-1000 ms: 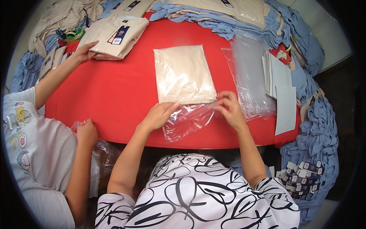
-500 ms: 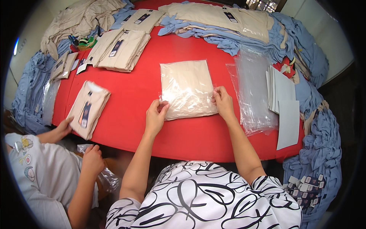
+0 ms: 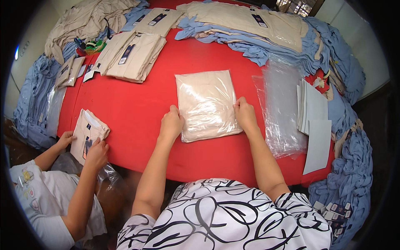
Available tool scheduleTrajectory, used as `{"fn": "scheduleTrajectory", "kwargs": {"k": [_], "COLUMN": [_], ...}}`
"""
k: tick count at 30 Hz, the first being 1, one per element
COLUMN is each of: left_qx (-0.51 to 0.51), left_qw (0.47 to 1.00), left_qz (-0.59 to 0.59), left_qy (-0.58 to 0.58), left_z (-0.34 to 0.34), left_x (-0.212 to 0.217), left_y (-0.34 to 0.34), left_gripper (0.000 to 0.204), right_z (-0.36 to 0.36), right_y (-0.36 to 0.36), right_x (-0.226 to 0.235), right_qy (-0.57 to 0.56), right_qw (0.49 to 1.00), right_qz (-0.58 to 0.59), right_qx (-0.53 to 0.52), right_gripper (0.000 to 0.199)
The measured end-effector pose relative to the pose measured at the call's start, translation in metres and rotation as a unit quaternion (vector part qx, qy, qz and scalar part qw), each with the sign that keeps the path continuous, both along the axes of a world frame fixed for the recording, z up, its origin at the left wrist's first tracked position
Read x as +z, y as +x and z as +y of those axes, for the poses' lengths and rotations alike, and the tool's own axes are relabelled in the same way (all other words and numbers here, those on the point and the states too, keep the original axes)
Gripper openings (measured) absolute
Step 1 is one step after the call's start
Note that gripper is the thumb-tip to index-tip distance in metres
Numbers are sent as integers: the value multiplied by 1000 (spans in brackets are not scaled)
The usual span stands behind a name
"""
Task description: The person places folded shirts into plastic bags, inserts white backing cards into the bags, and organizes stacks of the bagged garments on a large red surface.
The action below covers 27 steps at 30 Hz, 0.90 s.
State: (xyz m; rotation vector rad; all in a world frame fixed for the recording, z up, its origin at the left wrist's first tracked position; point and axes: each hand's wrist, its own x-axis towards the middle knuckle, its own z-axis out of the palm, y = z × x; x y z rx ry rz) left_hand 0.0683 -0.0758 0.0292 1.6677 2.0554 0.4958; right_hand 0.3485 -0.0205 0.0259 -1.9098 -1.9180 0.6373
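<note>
A folded beige garment in a shiny clear plastic bag (image 3: 207,104) lies on the red table in front of me. My left hand (image 3: 172,123) is closed at the bag's left edge, fingers curled and partly hidden from view. On the opposite edge, my right hand (image 3: 245,114) pinches the bag's side between thumb and fingers. The bag looks smooth across its top, with creases and glare over the lower part.
On my left a co-worker's hands (image 3: 97,153) hold a folded beige shirt (image 3: 83,141). Clear bags (image 3: 283,106) and white sheets (image 3: 318,143) lie at right. Beige folded shirts (image 3: 133,56) sit far left; blue garments (image 3: 348,166) ring the table.
The bagged garment has come slightly nearer me. My left hand has shifted from its lower corner up its left side. The co-worker's second hand has come up to the shirt.
</note>
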Motion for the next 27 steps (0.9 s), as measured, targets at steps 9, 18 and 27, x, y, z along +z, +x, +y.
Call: {"fn": "scheduleTrajectory", "kwargs": {"k": [9,18,27], "left_qx": [-231,-327,-328], "left_qw": [942,922,900], "left_qz": [7,73,53], "left_qy": [246,196,282], "left_z": [113,136,140], "left_x": [33,-3,-6], "left_y": [24,46,38], "left_gripper": [37,42,39], "right_z": [-17,-11,-10], "right_y": [-85,-95,-98], "right_x": [16,8,4], "right_qy": [254,156,150], "right_qw": [944,951,955], "right_qz": [-93,-155,-122], "right_qx": [191,216,225], "right_gripper": [78,83,82]}}
